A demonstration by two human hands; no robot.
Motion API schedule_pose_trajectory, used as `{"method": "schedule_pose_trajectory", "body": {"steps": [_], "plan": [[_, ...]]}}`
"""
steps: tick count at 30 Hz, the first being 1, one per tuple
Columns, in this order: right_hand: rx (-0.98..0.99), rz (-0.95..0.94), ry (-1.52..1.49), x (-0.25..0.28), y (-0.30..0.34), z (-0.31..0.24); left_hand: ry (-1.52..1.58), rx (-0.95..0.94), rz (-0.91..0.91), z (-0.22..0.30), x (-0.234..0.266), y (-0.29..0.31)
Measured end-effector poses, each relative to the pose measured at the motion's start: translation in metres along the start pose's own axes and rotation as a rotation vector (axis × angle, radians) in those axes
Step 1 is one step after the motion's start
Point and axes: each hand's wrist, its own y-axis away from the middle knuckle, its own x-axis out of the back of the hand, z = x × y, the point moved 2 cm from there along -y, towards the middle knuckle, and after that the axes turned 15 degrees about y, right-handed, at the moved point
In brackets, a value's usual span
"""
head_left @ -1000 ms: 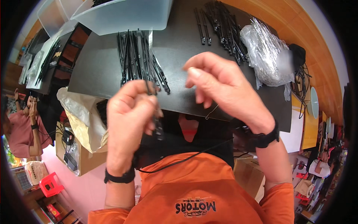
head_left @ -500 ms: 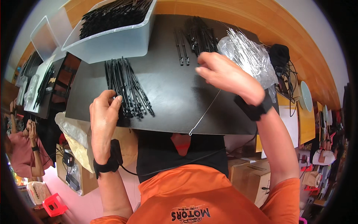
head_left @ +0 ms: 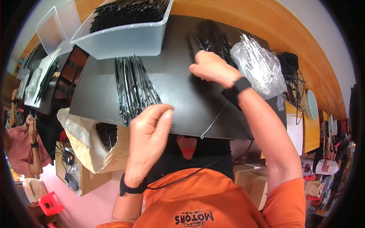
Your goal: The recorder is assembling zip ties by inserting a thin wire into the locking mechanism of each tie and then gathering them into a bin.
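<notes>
On the dark table, a pile of thin black strips (head_left: pixel 133 85) lies at the left. Close in front of that pile is my left hand (head_left: pixel 150 127), its fingers curled and its thumb against them; what they hold, if anything, is hidden. Farther off, my right hand (head_left: pixel 215 67) is closed at the near end of a second black bundle (head_left: pixel 211 36). Dark strips show just past its fingers, but its grip is hidden. A thin metal wire (head_left: pixel 215 122) with a looped end runs from below my right wrist to the table's front edge.
A translucent plastic bin (head_left: pixel 125 40) full of black strips stands at the back left. Silvery thin rods in a clear plastic bag (head_left: pixel 258 68) lie at the right, beside black cables (head_left: pixel 294 81). An open sack (head_left: pixel 91 152) sits below the table's left front. Another person (head_left: pixel 28 146) is at far left.
My left hand has moved right, from the pile's left side to its near right end. My right hand has shifted left over where separate black strips lay; these no longer show there.
</notes>
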Motion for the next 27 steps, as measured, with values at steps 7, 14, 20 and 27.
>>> {"method": "schedule_pose_trajectory", "body": {"steps": [7,14,20,27], "plan": [[-0.068,-0.252,-0.850,-0.012,0.118,-0.006,0.415,0.347,-0.138,-0.009,-0.027,0.003],[-0.031,-0.435,-1.204,-0.041,0.183,-0.016,0.890,0.473,-0.144,-0.011,-0.046,-0.001],[0.184,0.401,-0.052,-0.043,0.167,0.005,0.696,0.469,-0.037,-0.008,-0.041,0.005],[0.281,0.215,0.301,-0.070,0.188,0.006,0.314,0.554,-0.258,-0.006,-0.022,0.040]]}}
